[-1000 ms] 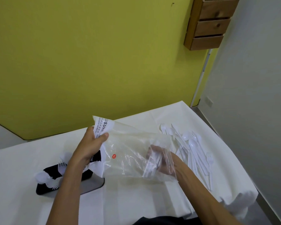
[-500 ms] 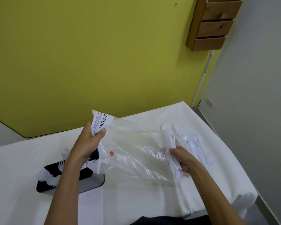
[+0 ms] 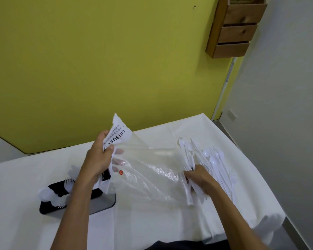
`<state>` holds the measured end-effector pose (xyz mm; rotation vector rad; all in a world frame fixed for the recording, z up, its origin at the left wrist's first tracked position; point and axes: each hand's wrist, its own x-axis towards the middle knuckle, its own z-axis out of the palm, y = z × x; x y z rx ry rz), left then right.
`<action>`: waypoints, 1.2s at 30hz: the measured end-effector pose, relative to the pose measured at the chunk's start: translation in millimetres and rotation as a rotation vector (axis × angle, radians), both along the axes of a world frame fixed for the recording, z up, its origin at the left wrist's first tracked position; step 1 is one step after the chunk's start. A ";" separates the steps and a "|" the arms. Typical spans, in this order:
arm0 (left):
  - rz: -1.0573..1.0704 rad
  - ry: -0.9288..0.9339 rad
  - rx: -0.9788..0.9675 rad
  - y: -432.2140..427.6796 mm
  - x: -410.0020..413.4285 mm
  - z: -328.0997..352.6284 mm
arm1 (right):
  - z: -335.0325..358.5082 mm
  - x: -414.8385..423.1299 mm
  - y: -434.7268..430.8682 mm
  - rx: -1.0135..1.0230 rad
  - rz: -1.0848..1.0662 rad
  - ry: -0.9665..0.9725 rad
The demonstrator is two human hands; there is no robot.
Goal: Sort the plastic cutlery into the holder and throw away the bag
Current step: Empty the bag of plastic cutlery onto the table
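At frame centre, left hand (image 3: 98,162) pinches the bag (image 3: 152,172) by its label; right hand (image 3: 201,179) seemingly grips bundled cutlery (image 3: 188,157).

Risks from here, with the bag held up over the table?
1. The right hand grips a loose bundle; pieces may slip and scatter.
2. The pile lies near the table edge; the bag could sweep some off.
3. The left forearm hangs over the holder and may bump it.

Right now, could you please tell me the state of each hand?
Left hand: closed, holding the bag by its printed end.
Right hand: closed, holding a bundle of cutlery.
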<state>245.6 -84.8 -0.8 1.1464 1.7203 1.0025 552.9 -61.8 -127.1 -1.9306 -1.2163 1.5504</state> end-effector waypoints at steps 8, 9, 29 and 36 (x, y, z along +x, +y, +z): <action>0.081 0.210 0.088 0.3 -6.2 9.8 | -8.4 6.4 -0.3 0.054 -0.060 -0.065; 0.106 0.217 0.104 0.7 -13.0 13.7 | -10.4 8.9 -0.8 0.062 -0.055 -0.082; 0.067 -0.126 -0.024 -20.3 -13.9 22.9 | 15.5 -37.1 -7.6 0.258 0.074 -0.087; 0.097 -0.155 0.006 -28.6 -25.8 34.7 | 26.6 -50.0 -1.0 -0.036 -0.081 0.576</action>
